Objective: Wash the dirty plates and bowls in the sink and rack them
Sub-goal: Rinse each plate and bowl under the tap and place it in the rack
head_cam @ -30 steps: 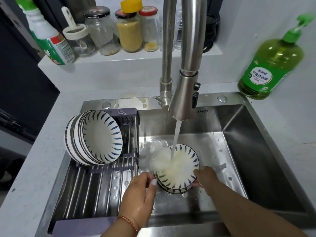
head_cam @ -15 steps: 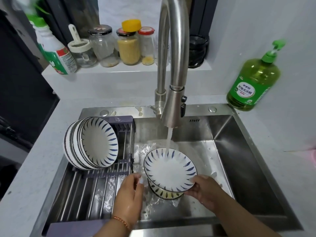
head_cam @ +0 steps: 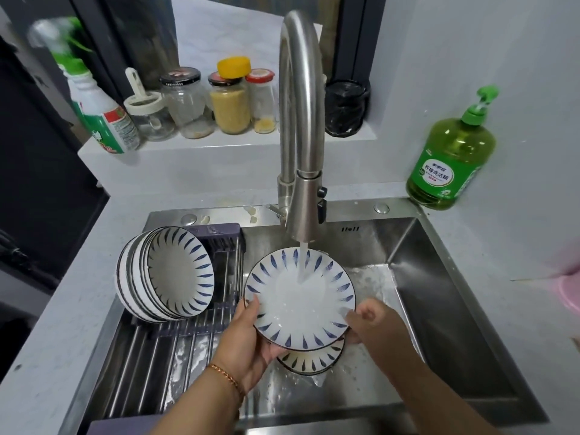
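Since the earlier frame the plate (head_cam: 299, 301) has been lifted clear of the dish beneath it and now sits higher, right under the tap (head_cam: 303, 136), with the stream landing on its inner face just above centre.

The left hand (head_cam: 251, 343) holds the plate's lower-left edge, fingers curled beneath and thumb lying along the rim. The right hand (head_cam: 365, 318) grips the lower-right edge, fingers curled onto the rim.

The step in hand looks like rinsing. To do it well, the plate probably wants tilting and turning so water sweeps the whole face, then the back, with both grips kept firm because the glaze is wet and likely slippery.

The plate is shallow and white, ringed by short dark-blue leaf strokes. Water sheets across it and no residue is visible on the face.

A second dish (head_cam: 310, 359) of the same pattern lies on the sink (head_cam: 439, 309) floor directly below the plate, mostly hidden. Left of the tap, several matching washed plates (head_cam: 166, 273) stand on edge in the drying rack (head_cam: 150, 356).
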